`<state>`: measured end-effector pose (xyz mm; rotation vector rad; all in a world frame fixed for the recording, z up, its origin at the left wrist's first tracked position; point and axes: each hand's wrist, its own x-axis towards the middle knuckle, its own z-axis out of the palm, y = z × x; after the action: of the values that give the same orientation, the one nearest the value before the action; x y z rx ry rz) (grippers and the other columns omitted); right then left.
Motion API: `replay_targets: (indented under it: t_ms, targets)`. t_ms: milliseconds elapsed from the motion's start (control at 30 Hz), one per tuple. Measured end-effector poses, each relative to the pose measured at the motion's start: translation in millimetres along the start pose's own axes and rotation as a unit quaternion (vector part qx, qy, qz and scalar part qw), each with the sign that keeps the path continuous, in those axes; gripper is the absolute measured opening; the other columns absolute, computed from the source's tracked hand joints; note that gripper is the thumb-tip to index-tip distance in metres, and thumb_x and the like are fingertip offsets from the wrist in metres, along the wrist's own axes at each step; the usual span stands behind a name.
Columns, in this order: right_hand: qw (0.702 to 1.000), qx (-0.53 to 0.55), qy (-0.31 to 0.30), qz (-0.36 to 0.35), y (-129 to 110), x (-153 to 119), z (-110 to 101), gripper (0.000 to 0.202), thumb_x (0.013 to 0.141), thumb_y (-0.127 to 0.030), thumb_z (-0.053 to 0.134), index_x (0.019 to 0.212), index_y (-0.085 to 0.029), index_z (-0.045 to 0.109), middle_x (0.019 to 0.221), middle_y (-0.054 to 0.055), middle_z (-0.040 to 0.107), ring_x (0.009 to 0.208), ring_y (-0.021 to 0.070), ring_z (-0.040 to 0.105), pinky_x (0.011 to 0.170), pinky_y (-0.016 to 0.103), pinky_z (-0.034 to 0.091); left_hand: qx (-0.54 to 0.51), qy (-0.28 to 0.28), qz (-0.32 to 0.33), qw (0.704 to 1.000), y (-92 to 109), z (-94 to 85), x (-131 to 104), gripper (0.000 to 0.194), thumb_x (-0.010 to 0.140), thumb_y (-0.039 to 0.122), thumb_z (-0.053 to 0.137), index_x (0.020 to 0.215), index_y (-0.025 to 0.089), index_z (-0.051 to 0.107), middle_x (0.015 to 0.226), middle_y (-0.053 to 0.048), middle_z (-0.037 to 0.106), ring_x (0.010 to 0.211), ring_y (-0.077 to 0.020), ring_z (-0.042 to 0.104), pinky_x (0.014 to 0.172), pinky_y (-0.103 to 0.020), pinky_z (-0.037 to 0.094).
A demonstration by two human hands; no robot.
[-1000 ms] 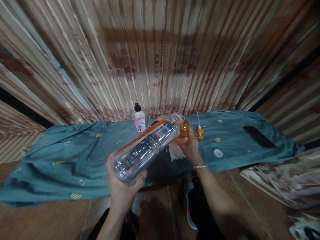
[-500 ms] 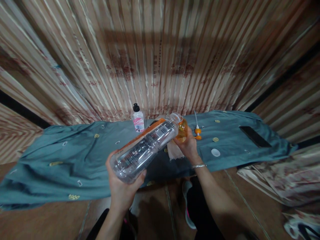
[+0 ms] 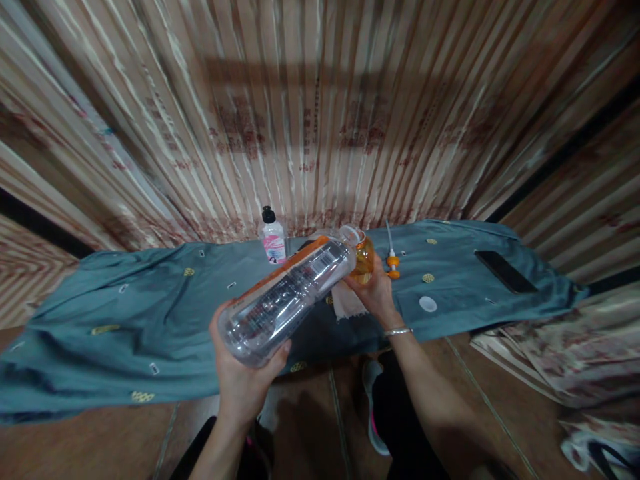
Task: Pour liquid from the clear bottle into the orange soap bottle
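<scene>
My left hand (image 3: 245, 380) is wrapped round the base of a large clear plastic bottle (image 3: 285, 300) with an orange-edged label. The bottle lies tilted, its neck up and to the right, against the mouth of a small amber bottle (image 3: 363, 260). Around that amber bottle closes my right hand (image 3: 377, 290), which wears a bracelet on its wrist. Whether liquid passes between the two mouths, I cannot tell. Beyond my right hand lies an orange pump top (image 3: 393, 265) with a pale tube. A white round cap (image 3: 428, 304) rests to its right.
A teal patterned cloth (image 3: 165, 300) covers the long surface. On it stand a clear bottle with pink label and black cap (image 3: 273, 240), a beige cloth (image 3: 349, 303) and a black phone-like slab (image 3: 505, 271). Striped curtains (image 3: 310, 120) hang behind.
The view has shifted slightly, so the things on the cloth sit a little further left. Both hands keep their holds, and the two bottles stay mouth to mouth.
</scene>
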<state>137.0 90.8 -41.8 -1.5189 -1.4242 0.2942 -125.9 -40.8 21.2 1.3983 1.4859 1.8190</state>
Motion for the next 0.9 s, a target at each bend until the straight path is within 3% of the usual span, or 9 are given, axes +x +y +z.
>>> replay_targets:
  t_ms: [367, 500, 700, 900]
  targets:
    - [1.0, -0.025, 0.008, -0.007, -1, -3, 1, 0.085, 0.075, -0.049, 0.087, 0.147, -0.018, 0.056, 0.132, 0.019, 0.079, 0.117, 0.0385, 0.079, 0.096, 0.051, 0.065, 0.033, 0.021, 0.011, 0.999, -2, -3.3, -2, 0.093, 0.058, 0.049, 0.099, 0.136, 0.023, 0.055, 0.125, -0.009, 0.066, 0.108, -0.0276, 0.072, 0.094, -0.041, 0.064]
    - [1.0, -0.029, 0.008, -0.006, -2, -4, 2, 0.085, 0.075, -0.047, 0.086, 0.148, -0.018, 0.055, 0.128, 0.019, 0.08, 0.113, 0.0386, 0.08, 0.095, 0.051, 0.066, 0.04, 0.013, -0.009, 0.999, 4, -6.7, 0, 0.09, 0.059, 0.046, 0.097, 0.134, 0.023, 0.053, 0.122, -0.01, 0.067, 0.103, -0.0279, 0.074, 0.089, -0.041, 0.064]
    - [1.0, -0.028, 0.011, -0.007, -3, -5, 3, 0.088, 0.074, -0.045, 0.085, 0.151, -0.015, 0.054, 0.126, 0.02, 0.081, 0.113, 0.0399, 0.08, 0.093, 0.052, 0.067, 0.051, -0.005, 0.01, 0.999, 9, -12.7, 3, 0.091, 0.057, 0.044, 0.099, 0.132, 0.021, 0.051, 0.119, -0.011, 0.069, 0.101, -0.0271, 0.076, 0.089, -0.039, 0.065]
    - [1.0, -0.024, -0.003, 0.007, -11, -5, 1, 0.085, 0.073, -0.04, 0.084, 0.149, -0.015, 0.055, 0.132, 0.021, 0.079, 0.118, 0.0399, 0.078, 0.098, 0.053, 0.065, 0.048, 0.014, 0.012, 0.999, 8, -12.2, 1, 0.092, 0.055, 0.042, 0.1, 0.131, 0.02, 0.052, 0.117, -0.009, 0.07, 0.099, -0.0247, 0.076, 0.088, -0.036, 0.063]
